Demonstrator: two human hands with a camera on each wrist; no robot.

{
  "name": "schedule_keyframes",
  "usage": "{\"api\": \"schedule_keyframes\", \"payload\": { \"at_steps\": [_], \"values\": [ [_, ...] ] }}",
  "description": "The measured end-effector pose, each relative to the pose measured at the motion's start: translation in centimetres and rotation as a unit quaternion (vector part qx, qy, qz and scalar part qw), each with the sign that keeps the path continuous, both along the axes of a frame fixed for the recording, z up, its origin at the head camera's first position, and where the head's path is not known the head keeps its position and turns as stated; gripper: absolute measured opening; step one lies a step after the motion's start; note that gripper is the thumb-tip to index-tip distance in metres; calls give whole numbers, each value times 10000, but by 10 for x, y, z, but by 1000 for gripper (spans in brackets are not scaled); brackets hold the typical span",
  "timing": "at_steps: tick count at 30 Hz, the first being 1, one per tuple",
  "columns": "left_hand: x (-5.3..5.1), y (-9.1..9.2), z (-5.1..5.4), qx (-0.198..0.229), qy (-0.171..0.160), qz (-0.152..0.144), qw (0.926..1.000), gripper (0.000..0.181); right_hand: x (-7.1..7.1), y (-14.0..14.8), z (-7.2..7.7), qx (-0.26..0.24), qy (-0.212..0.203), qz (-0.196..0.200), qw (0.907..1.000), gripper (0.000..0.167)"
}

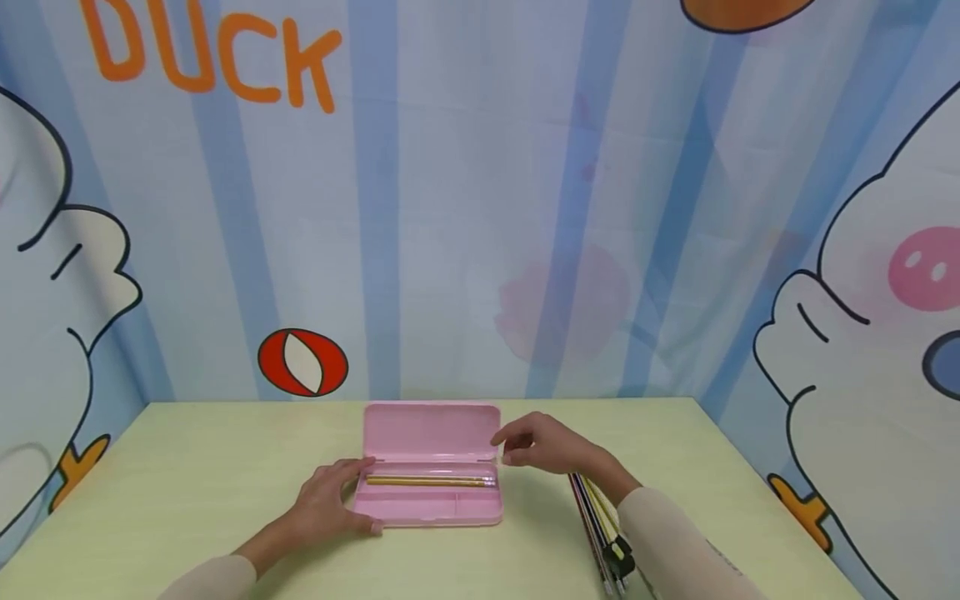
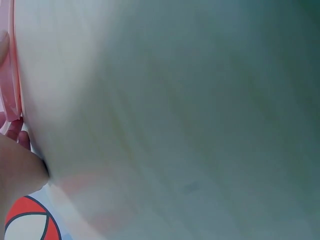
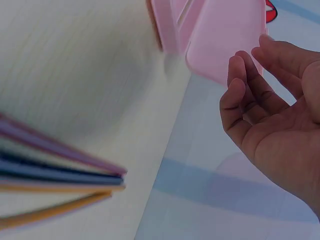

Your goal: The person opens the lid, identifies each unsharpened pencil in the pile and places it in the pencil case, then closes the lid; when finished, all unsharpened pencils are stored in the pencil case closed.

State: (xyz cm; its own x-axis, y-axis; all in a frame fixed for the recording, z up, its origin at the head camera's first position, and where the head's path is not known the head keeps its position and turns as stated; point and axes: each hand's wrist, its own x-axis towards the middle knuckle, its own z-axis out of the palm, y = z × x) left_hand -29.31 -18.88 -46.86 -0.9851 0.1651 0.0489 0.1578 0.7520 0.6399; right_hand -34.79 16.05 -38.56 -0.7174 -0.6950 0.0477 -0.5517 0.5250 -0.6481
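Here's the backdrop (image 1: 465, 208), striped in two blues, with orange letters reading DUCK and white cartoon figures on both flanks! Before it, the pale yellow tabletop (image 1: 217, 475). And centre stage on it, one pink pencil case (image 1: 431, 468), glossy, lid standing open at the back, its tray split into compartments. The left grip (image 1: 326, 500) holds the case's left end, thumb at the front corner, fingers at the rear. Over at the lid's right edge, the right grip (image 1: 551, 443) hovers, loosely curled, holding nothing. What looks like two gold pencils (image 1: 423, 481) lie in the rear compartment; at least four loose pencils (image 1: 591, 512), partly hidden by the sleeve, lie to the right, with one small black object (image 1: 619, 557) among them.
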Motion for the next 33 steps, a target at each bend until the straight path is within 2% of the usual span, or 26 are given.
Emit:
{"api": "schedule_keyframes", "payload": {
  "at_steps": [6, 18, 23, 33],
  "values": [
    [0, 0, 1, -8, -24, 11, 10000, 99, 6, 34, -1, -109, -151, -372, 9991, 28],
    [1, -1, -1, -24, 114, -145, 9998, 95, 13, 90, -16, -185, -726, -763, 9943, 32],
    [0, 0, -1, -15, 58, -118, 9999, 95, 16, 104, -21, -124, -839, -864, 9927, 33],
    [2, -1, 0, -65, 171, -190, 9997, 95, 22, 119, -33, 27, -958, -933, 9910, 33]
  ]
}}
